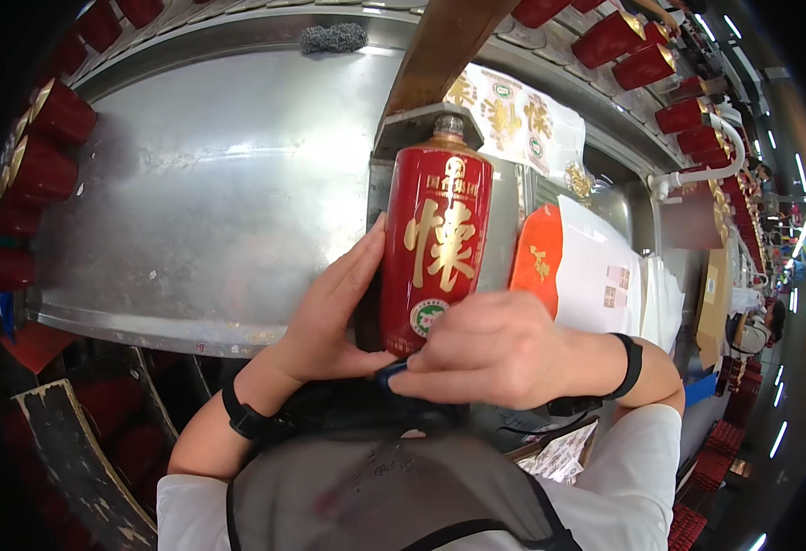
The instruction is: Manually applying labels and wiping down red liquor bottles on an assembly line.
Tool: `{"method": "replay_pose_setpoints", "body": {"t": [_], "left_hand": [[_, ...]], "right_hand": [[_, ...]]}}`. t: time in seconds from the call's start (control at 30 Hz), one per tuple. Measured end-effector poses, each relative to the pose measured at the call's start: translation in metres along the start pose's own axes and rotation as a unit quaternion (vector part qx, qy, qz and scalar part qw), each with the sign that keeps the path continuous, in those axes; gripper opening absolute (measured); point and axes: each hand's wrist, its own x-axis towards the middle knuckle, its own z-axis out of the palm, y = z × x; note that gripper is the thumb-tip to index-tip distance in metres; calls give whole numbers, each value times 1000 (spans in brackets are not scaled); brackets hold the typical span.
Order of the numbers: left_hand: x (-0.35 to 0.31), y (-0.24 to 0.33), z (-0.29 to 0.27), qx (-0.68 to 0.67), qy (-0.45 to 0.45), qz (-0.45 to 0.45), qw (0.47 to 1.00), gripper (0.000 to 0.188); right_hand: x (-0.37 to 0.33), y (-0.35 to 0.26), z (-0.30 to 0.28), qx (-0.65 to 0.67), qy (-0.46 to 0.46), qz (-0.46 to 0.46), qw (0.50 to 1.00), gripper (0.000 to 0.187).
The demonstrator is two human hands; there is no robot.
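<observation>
A glossy red bottle [435,248] with gold characters and a green-and-white round mark lies in front of me, its bare neck pointing away. Along its left side rest the fingers of my left hand [334,308], with the thumb across the base, so the hand grips the bottle. My right hand [499,354] is closed at the bottle's lower right, its knuckles covering part of the base. A bit of dark blue material [390,375], perhaps cloth, pokes out from under its fingers; the rest of it is hidden.
A wooden post [440,55] rises beyond the bottle's neck. Printed label sheets [536,124] and an orange-and-white stack [596,266] lie to the right. A grey fuzzy pad [333,38] sits at the metal worktop's [192,193] far edge. Red bottles [40,170] line the left; others stand far right.
</observation>
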Motion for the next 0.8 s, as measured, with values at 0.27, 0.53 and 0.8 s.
{"method": "replay_pose_setpoints", "body": {"t": [0.27,0.53,0.8], "left_hand": [[5,8,1,-10,-7,4,1000,111],[-2,11,0,4,-7,-13,1000,108],[-2,7,1,9,6,14,1000,107]], "right_hand": [[11,89,121,-88,483,-267,829,16],[6,54,69,29,447,-243,860,26],[-1,62,80,123,461,-228,848,28]]}}
